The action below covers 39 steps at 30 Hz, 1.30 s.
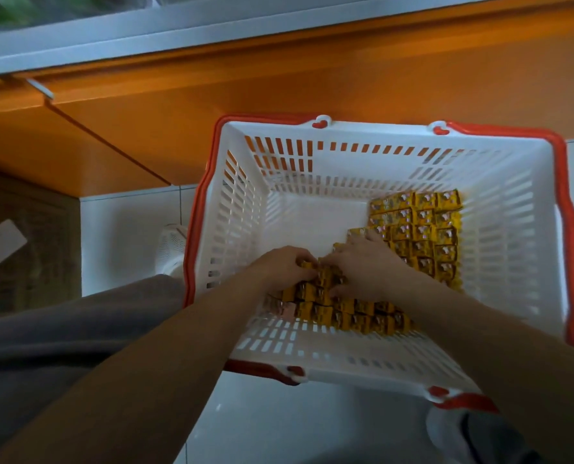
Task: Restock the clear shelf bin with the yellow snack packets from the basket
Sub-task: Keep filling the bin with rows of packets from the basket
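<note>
While both arms reached into the basket (pixel 527 229), my left hand (pixel 279 267) curled its fingers round some of the packets (pixel 423 229) lying along its floor, and my right hand (pixel 367 262) pressed flat, fingers spread, on others alongside.

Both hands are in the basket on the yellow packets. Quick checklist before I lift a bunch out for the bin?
1. Left hand grip: ok, its fingers curl round yellow packets at the pile's near-left end.
2. Right hand grip: cannot tell; it lies over the packets, but a closed hold is not visible.
3. Basket steady: ok, upright on the floor.
4. Handles out of the way: ok, folded down at the rim.
5. Stock to pick: ok, many packets lie along the right and near sides.
6. Clear shelf bin ready: cannot tell, not identifiable in this view.
</note>
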Available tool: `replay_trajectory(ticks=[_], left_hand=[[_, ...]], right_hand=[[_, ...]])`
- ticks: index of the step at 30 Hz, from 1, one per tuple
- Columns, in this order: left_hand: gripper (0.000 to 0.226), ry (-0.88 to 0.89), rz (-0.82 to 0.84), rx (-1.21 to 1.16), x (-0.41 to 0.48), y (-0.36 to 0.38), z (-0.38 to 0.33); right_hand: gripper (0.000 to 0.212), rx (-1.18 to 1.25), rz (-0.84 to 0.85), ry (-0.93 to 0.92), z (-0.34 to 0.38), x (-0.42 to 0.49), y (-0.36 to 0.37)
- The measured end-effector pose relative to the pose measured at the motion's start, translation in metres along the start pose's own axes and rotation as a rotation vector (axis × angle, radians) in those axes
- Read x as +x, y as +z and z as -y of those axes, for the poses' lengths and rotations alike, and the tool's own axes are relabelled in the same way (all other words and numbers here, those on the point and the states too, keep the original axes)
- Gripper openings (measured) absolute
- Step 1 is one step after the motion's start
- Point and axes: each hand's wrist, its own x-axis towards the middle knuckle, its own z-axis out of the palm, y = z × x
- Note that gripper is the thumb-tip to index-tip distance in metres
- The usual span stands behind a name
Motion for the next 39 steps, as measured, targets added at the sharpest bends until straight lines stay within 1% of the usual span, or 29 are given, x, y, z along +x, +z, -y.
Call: replay_trajectory(ticks=[2,5,8,11,13,17,21,25,28,31,33,35,36,39], left_hand=[[0.011,0.026,-0.037,-0.051,-0.001,0.000,0.001],[0.009,0.028,-0.063,-0.071,-0.003,0.003,0.002],[0.005,0.005,-0.083,-0.103,-0.003,0.006,0.004],[0.020,-0.028,-0.097,-0.126,-0.004,0.004,0.008],[0.028,-0.038,-0.109,-0.113,-0.004,0.002,0.012],[0.028,-0.058,-0.186,-0.105,-0.005,-0.002,0.017],[0.027,-0.070,-0.242,-0.078,-0.007,-0.006,0.016],[0.030,-0.067,-0.278,-0.075,-0.009,-0.013,0.011],[0.031,-0.049,-0.300,-0.115,-0.012,-0.023,-0.001],[0.028,-0.041,-0.298,-0.145,-0.017,-0.026,-0.012],[0.027,-0.035,-0.291,-0.107,-0.021,-0.022,-0.015],[0.026,-0.038,-0.283,-0.081,-0.023,-0.019,-0.014],[0.025,-0.045,-0.280,-0.081,-0.024,-0.018,-0.013],[0.018,-0.070,-0.309,-0.075,-0.021,-0.019,-0.008]], right_hand=[[0.069,0.001,0.033,0.004,-0.001,0.000,0.000],[0.073,0.009,0.035,0.010,0.002,-0.001,0.001],[0.070,0.008,0.032,-0.001,0.004,-0.002,0.002],[0.067,0.041,0.114,0.040,0.004,0.002,-0.009],[0.065,0.036,0.124,0.055,0.008,0.003,-0.016],[0.062,0.046,0.043,0.047,0.007,0.000,-0.024],[0.066,0.087,-0.009,0.058,0.002,-0.004,-0.027],[0.057,0.159,-0.081,0.116,-0.013,-0.010,-0.036],[0.065,0.139,-0.044,0.132,-0.026,-0.014,-0.044],[0.069,0.124,-0.028,0.138,-0.022,-0.019,-0.041],[0.074,0.103,-0.031,0.151,-0.016,-0.022,-0.034],[0.085,0.058,-0.037,0.137,-0.011,-0.021,-0.026],[0.086,0.037,-0.047,0.119,-0.009,-0.019,-0.022],[0.080,0.020,-0.036,0.074,-0.005,-0.006,-0.017]])
